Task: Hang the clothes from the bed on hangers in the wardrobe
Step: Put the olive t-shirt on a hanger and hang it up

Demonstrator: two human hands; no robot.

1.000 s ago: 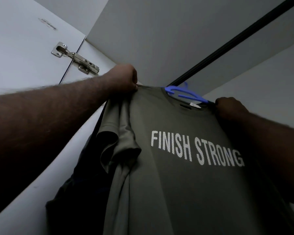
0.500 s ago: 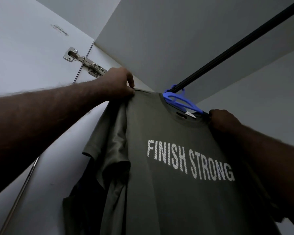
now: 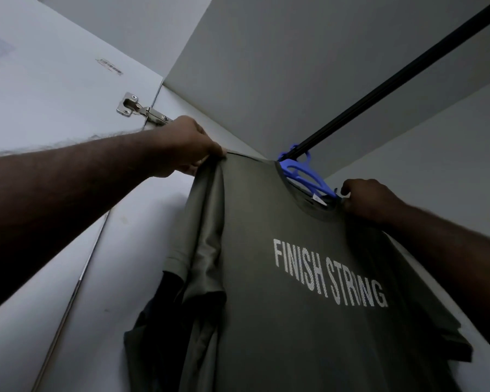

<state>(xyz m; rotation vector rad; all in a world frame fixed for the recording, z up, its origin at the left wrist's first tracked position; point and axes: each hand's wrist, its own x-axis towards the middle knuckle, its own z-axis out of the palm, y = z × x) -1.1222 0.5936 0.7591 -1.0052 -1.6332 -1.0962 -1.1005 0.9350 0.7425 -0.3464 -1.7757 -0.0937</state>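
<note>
White wardrobe walls (image 3: 294, 66) are closing round the rail (image 3: 379, 89), where the shirt (image 3: 294, 321) is hanging on a hanger (image 3: 303, 174). The left hand (image 3: 187, 148) is pinching one shoulder and the right hand (image 3: 371, 199) is gripping the other with curled fingers (image 3: 351, 190), squaring it. The next move is probably letting go and going for another garment.

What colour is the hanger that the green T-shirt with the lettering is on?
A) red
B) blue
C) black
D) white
B: the hanger that shows through the neck of the T-shirt and hooks over the dark rail is blue.
</note>
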